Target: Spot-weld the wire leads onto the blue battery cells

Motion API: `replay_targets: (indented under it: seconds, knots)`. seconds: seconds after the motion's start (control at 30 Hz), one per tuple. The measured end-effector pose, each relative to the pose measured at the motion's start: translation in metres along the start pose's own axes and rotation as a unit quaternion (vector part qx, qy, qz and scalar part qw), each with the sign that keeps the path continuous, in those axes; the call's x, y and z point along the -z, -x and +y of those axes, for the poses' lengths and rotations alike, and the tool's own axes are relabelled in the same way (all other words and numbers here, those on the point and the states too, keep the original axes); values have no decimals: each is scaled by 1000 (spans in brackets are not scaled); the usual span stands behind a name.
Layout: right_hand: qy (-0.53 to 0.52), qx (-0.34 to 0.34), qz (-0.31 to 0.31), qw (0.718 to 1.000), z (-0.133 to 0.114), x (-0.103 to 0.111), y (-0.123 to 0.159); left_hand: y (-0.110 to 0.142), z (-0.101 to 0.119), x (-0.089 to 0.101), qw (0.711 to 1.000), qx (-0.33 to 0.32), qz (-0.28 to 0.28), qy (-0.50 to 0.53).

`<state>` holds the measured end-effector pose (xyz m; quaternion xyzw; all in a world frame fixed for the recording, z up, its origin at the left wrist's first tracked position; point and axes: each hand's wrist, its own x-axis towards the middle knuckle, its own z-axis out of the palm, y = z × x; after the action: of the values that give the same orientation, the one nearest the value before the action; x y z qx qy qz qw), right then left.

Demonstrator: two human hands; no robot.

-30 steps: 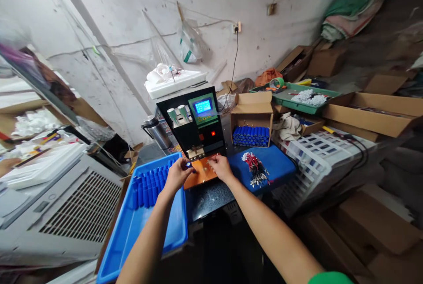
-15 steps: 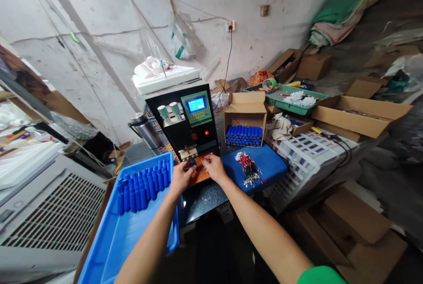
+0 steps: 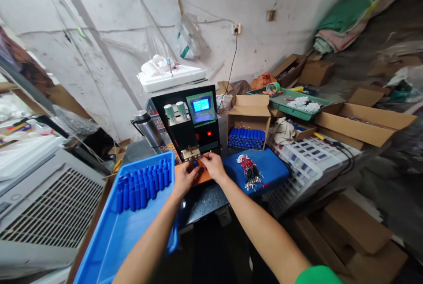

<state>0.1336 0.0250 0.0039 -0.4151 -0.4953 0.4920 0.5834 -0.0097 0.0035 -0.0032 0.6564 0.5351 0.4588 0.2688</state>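
Both hands are at the front of a black spot-welding machine (image 3: pixel 206 143) with a lit blue screen, over its orange base (image 3: pixel 202 177). My left hand (image 3: pixel 185 179) is closed just below the welding head (image 3: pixel 191 153); a bit of blue, apparently a battery cell, shows at its fingertips. My right hand (image 3: pixel 214 166) is close beside it on the right, thumb and fingers pinched together near the head. Whatever it holds is too small to make out. Left of the hands, a blue tray (image 3: pixel 109 240) holds rows of upright blue battery cells (image 3: pixel 143 187).
Wire leads (image 3: pixel 249 171) in red, black and white lie on a blue pad (image 3: pixel 271 165) at right. Behind it, a cardboard box (image 3: pixel 249 112) holds more blue cells. A steel jug (image 3: pixel 147 128) stands left of the machine. White crates (image 3: pixel 297 160) and cartons are farther right.
My right hand has moved left and slightly up, closer to my left hand and the welding head. The whole view has shifted slightly.
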Motion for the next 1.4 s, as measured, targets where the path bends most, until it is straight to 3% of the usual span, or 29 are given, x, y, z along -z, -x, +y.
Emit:
replay_targets:
  seconds: [0.33,1.4]
  knots:
    - [92,19,-12,996,6,-5,2,4,17,0,1000,-9,11,-4]
    - [141,22,-16,990,-11,-7,9,4,11,0,1000,-1,7,-9]
